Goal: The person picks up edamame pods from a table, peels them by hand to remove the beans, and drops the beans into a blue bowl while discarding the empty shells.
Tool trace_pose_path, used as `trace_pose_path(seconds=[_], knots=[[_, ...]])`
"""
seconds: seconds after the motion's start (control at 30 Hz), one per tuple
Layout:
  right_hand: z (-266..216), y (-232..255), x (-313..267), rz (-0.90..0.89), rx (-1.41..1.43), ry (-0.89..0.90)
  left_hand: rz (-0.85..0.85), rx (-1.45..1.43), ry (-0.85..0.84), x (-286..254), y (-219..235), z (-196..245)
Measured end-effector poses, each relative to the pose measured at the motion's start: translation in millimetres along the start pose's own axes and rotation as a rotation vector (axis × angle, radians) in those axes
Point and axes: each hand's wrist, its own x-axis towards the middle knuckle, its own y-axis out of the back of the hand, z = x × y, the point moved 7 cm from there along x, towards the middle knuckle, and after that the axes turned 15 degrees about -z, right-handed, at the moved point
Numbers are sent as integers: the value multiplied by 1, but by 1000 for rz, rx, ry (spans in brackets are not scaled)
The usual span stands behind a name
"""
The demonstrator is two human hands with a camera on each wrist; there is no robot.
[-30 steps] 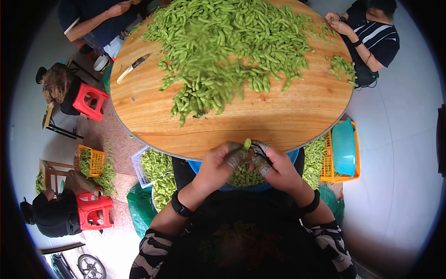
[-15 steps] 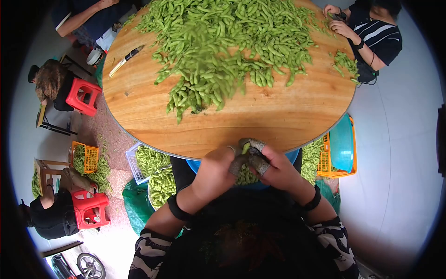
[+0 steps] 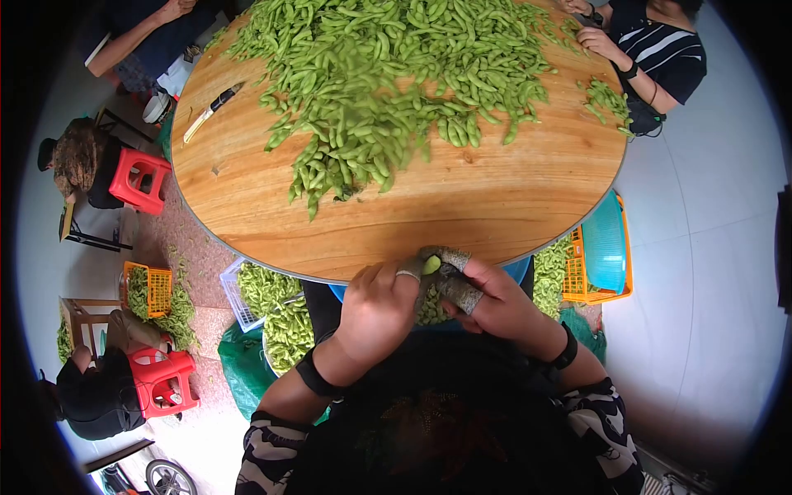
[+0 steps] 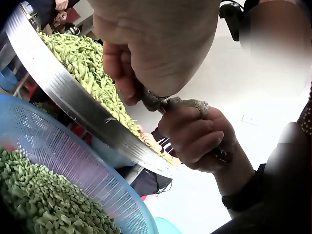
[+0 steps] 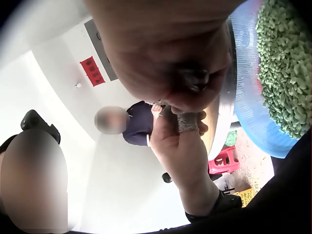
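Above the near edge of the round wooden table, both hands meet at a green soybean pod. My left hand pinches the pod between thumb and forefinger, its knuckles turned up. Opposite it, my right hand has curled fingers around a small dark, shiny tool, whose kind I cannot tell. Worn grey tape wraps fingertips on both hands. Below them, a blue mesh basket holds shelled green beans. A large heap of pods covers the far part of the table.
A knife-like tool lies at the table's left. Pods fill a white crate at left; an orange crate with a teal basket stands right. Other people sit around, some near red stools.
The pod stood up between the fingertips earlier; now it shows end-on, tucked between them. My hands have closed together, and the left has turned knuckles up. The head view has shifted slightly.
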Motion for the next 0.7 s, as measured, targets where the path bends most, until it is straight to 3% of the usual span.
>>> trace_pose_path(seconds=[0.07,0.13,0.27,0.33,0.37,0.43,0.57,0.63,0.7], knots=[[-2,4,-2,9,-32,9,7,-32,16,-1,1,-3],[-5,-1,-3,-82,12,7,-340,-1350,345,-9,-32,-25],[-5,7,-9,42,-160,-1,-376,-1247,271,-11,-33,-24],[-23,12,-13,257,-788,126,-263,-789,29,-7,-23,-17],[-19,13,-9,261,-788,125,-265,-790,25,-8,-23,-15],[-32,5,-10,417,-1101,368,-328,-771,53,-7,-23,-8],[-33,-1,-8,324,-1148,322,-363,-912,43,-11,-23,-10],[-30,-6,-4,229,-1158,278,-488,-954,79,-16,-28,-10],[-21,-10,-1,241,-1203,206,-474,-899,60,-15,-22,-8]])
